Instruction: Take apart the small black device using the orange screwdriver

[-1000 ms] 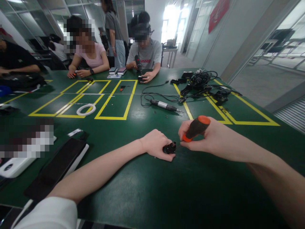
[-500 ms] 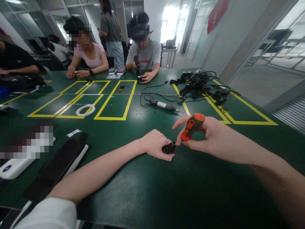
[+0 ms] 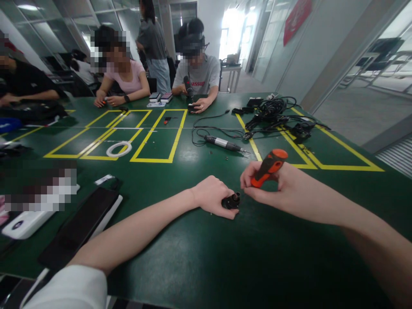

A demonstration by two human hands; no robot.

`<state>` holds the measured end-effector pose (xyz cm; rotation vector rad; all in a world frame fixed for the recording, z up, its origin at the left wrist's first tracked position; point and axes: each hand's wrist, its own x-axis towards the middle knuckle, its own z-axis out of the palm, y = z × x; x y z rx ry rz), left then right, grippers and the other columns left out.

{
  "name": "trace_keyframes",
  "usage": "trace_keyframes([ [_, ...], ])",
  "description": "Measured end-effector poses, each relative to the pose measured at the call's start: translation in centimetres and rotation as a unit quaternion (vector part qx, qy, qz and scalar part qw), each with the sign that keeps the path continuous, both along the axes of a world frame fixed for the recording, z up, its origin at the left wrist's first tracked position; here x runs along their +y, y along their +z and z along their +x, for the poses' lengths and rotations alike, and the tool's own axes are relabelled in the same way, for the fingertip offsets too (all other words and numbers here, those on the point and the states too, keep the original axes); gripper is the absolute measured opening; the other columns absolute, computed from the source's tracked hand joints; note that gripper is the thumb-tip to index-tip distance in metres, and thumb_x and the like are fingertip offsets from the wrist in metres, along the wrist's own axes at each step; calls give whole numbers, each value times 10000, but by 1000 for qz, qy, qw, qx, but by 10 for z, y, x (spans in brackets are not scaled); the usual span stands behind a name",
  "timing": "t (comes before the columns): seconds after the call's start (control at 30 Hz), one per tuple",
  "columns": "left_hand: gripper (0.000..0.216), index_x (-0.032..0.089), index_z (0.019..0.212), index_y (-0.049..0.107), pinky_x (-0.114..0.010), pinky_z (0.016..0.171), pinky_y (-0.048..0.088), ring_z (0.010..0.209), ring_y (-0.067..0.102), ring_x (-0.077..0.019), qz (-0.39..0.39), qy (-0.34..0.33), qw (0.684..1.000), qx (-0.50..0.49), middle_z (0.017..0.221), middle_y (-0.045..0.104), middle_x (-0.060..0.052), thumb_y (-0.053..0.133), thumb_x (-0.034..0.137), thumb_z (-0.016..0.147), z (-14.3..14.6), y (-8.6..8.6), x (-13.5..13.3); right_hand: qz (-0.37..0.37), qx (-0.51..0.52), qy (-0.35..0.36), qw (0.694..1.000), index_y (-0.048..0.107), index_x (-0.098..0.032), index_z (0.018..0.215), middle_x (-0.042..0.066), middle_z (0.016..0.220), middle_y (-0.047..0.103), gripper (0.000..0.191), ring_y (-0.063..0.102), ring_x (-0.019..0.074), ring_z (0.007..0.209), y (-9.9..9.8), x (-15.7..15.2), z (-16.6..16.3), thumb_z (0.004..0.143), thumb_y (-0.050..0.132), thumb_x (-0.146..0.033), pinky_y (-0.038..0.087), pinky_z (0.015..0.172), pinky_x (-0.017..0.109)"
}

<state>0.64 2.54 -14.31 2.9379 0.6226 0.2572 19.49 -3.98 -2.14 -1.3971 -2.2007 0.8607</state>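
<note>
My left hand [image 3: 215,197] rests on the green table, closed around a small black cylindrical part [image 3: 230,201] with a metal tip that faces my other hand. To its right, my right hand [image 3: 273,184] is raised a little and grips an orange and dark grey screwdriver [image 3: 269,167] by the handle. The handle leans up to the right, and its shaft does not show clearly. A small gap separates the fingertips of my right hand from the black part.
Beyond my hands lies a corded electric screwdriver [image 3: 225,143]. A tangle of black cables [image 3: 273,111] sits at the back right. A white ring [image 3: 119,149] lies among yellow tape outlines. Dark and white devices [image 3: 80,223] stand at left. Co-workers [image 3: 196,68] sit across the table [image 3: 180,266].
The fingers of my right hand have curled in around the screwdriver handle, where they were spread before. The whole view has shifted slightly; my left hand keeps its hold on the black part.
</note>
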Motion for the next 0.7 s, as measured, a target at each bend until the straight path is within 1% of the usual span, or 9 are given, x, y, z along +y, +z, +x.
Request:
trace_keyframes([
  [0.1,441,201,656,655,-274,523,293,576,646,-157,-3,2,1000,-2,598,685,-14,652,600,844,0,0,0,25,-23,-12,999,619,-220,787,20,721,657,93,604,196,650,1,-2,-3,802,612,-311,487,615,310],
  [0.2,438,201,657,652,-270,526,299,573,644,-157,-9,1,1000,-7,596,684,-13,650,598,843,-1,0,0,17,-39,-10,999,607,-218,783,12,686,628,76,569,177,599,1,-2,-5,806,595,-290,456,565,291],
  [0.3,444,197,653,647,-268,525,299,573,646,-156,-12,-1,1000,-11,600,683,-15,643,597,845,-1,0,0,5,-24,-9,1000,602,-220,810,5,696,623,45,573,172,608,2,-2,-4,782,590,-254,460,571,280],
  [0.5,422,202,677,665,-270,535,300,597,655,-165,-11,6,1000,6,624,701,-18,652,590,841,0,0,0,2,-29,-15,999,588,-222,843,-8,706,584,131,538,167,619,0,-2,-4,713,589,-211,434,567,275],
  [0.63,437,201,670,675,-274,527,292,582,648,-168,-4,9,1000,12,602,693,-26,645,601,842,0,0,0,8,-21,-11,1000,562,-224,766,-26,644,532,24,489,151,580,-2,-2,-7,752,581,-228,404,560,273],
  [0.7,438,200,671,677,-275,524,291,575,644,-166,-1,10,1000,10,599,692,-27,645,601,843,0,-1,0,11,-11,-6,1000,559,-222,740,-24,646,542,33,497,149,586,-2,-3,-8,770,573,-225,407,572,273],
])
